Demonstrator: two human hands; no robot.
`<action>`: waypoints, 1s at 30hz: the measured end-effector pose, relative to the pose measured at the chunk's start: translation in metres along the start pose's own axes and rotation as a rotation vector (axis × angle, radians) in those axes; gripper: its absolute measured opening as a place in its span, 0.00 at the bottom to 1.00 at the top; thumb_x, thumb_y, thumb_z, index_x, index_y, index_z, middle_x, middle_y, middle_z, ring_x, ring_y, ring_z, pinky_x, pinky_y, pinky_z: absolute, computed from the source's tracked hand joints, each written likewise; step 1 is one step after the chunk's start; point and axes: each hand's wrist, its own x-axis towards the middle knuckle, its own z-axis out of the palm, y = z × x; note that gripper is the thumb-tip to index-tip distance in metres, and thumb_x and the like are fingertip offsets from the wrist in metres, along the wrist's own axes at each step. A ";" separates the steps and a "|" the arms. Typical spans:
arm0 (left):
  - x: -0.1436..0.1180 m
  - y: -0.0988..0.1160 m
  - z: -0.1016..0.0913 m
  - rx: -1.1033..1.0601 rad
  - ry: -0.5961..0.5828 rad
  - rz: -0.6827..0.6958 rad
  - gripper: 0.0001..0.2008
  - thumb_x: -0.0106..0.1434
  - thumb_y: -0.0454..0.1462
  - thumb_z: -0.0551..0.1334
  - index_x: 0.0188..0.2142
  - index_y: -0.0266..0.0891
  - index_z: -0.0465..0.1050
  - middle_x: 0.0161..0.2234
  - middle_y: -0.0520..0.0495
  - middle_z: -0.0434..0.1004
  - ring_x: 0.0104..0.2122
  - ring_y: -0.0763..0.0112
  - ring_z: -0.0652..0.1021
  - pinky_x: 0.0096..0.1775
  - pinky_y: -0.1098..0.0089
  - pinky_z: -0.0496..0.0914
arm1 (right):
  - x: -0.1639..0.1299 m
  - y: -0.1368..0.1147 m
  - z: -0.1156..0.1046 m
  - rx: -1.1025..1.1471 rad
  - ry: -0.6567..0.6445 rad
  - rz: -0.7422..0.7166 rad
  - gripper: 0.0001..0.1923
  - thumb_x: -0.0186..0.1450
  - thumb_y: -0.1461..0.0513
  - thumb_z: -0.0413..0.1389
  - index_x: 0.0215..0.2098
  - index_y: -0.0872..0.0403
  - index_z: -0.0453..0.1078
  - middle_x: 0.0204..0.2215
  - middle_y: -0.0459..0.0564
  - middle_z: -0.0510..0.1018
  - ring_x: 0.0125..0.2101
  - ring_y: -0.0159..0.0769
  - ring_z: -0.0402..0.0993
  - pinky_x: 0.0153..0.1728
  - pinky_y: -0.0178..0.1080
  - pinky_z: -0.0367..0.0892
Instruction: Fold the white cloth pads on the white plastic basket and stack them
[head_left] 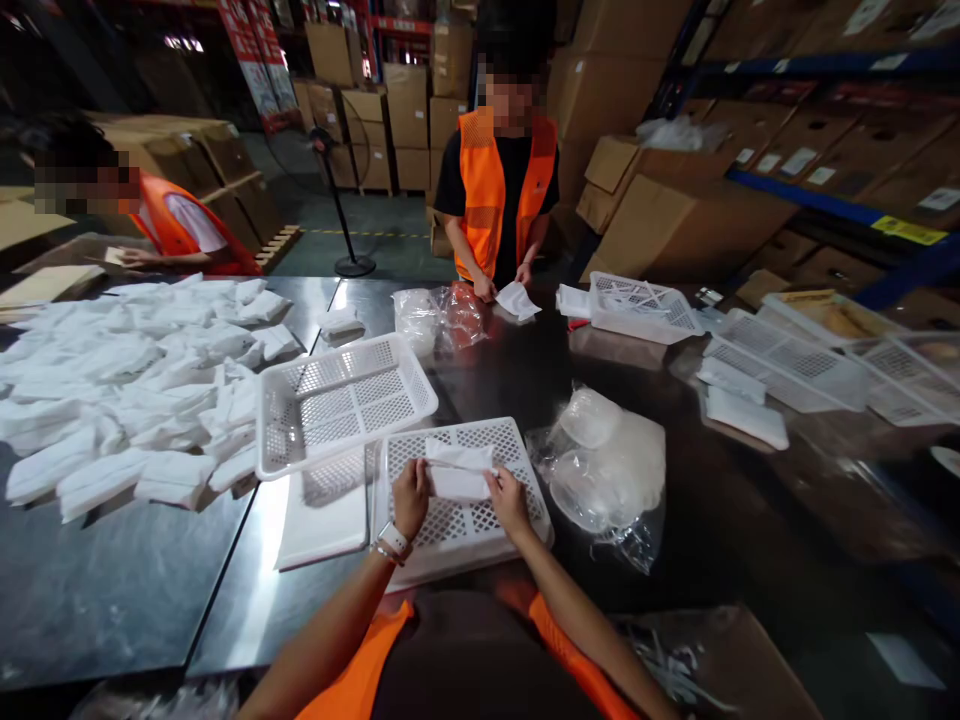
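Note:
My left hand point(411, 497) and my right hand point(508, 500) both grip a small white folded packet point(459, 470), one at each end. The packet is held just above an upturned white perforated basket point(457, 525) that lies on the steel table in front of me. A watch sits on my left wrist. Right of my hands lies a clear plastic bag of white round pieces point(609, 462).
A second white basket point(341, 398) stands open-side-up to the left, beside a big heap of white packets point(127, 385). Across the table a person in an orange vest point(501, 190) handles a white packet; another person sits far left. More baskets point(787, 365) lie at right; cartons behind.

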 end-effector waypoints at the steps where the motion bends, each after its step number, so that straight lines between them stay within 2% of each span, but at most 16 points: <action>1: 0.000 0.000 0.001 0.011 0.005 -0.002 0.20 0.69 0.49 0.48 0.25 0.44 0.63 0.20 0.52 0.67 0.21 0.70 0.68 0.28 0.68 0.59 | 0.000 0.000 -0.001 0.006 0.003 0.004 0.28 0.67 0.41 0.43 0.21 0.51 0.64 0.13 0.45 0.67 0.17 0.32 0.60 0.21 0.36 0.55; 3: 0.001 0.000 0.002 0.028 0.010 -0.005 0.19 0.69 0.47 0.49 0.24 0.44 0.63 0.20 0.52 0.67 0.21 0.70 0.67 0.28 0.68 0.58 | 0.001 0.000 -0.002 0.010 0.012 0.012 0.29 0.67 0.41 0.41 0.19 0.50 0.60 0.13 0.44 0.65 0.17 0.31 0.58 0.21 0.36 0.53; 5: 0.001 0.000 0.003 0.040 0.013 -0.006 0.18 0.68 0.46 0.50 0.24 0.44 0.63 0.20 0.52 0.67 0.21 0.70 0.67 0.28 0.69 0.58 | 0.001 -0.001 -0.003 0.016 0.001 0.011 0.28 0.66 0.41 0.42 0.19 0.50 0.61 0.13 0.43 0.65 0.17 0.31 0.57 0.20 0.35 0.52; 10: 0.001 0.000 0.001 0.055 0.013 0.008 0.18 0.69 0.46 0.49 0.25 0.43 0.63 0.20 0.53 0.66 0.21 0.71 0.67 0.27 0.69 0.58 | 0.003 -0.004 -0.006 0.029 -0.060 -0.013 0.24 0.60 0.41 0.51 0.24 0.52 0.67 0.12 0.39 0.61 0.16 0.29 0.56 0.20 0.33 0.51; 14: -0.002 -0.001 -0.001 0.068 0.001 0.028 0.18 0.70 0.46 0.48 0.24 0.44 0.62 0.18 0.54 0.64 0.20 0.71 0.66 0.27 0.69 0.58 | 0.006 -0.006 -0.008 -0.002 -0.041 -0.009 0.27 0.63 0.41 0.46 0.18 0.51 0.60 0.12 0.42 0.62 0.17 0.29 0.56 0.21 0.34 0.52; 17: -0.004 -0.002 -0.002 0.086 -0.009 0.044 0.18 0.69 0.45 0.48 0.25 0.44 0.62 0.19 0.53 0.65 0.21 0.70 0.67 0.28 0.69 0.59 | 0.007 -0.006 -0.008 -0.023 -0.015 -0.008 0.30 0.66 0.41 0.40 0.16 0.50 0.57 0.12 0.45 0.65 0.18 0.31 0.57 0.21 0.35 0.52; 23: -0.004 -0.006 -0.005 0.160 -0.019 0.048 0.15 0.68 0.41 0.51 0.25 0.43 0.64 0.21 0.51 0.69 0.22 0.70 0.68 0.28 0.69 0.58 | 0.004 -0.003 -0.004 -0.182 0.018 -0.007 0.31 0.70 0.45 0.36 0.18 0.51 0.64 0.16 0.52 0.73 0.18 0.33 0.62 0.24 0.37 0.54; 30: 0.001 -0.011 -0.007 0.253 -0.067 0.075 0.14 0.68 0.40 0.54 0.25 0.42 0.65 0.20 0.53 0.68 0.20 0.71 0.67 0.28 0.69 0.54 | 0.004 0.001 0.004 -0.340 0.014 -0.007 0.23 0.69 0.53 0.47 0.20 0.52 0.70 0.18 0.52 0.76 0.19 0.33 0.67 0.24 0.36 0.50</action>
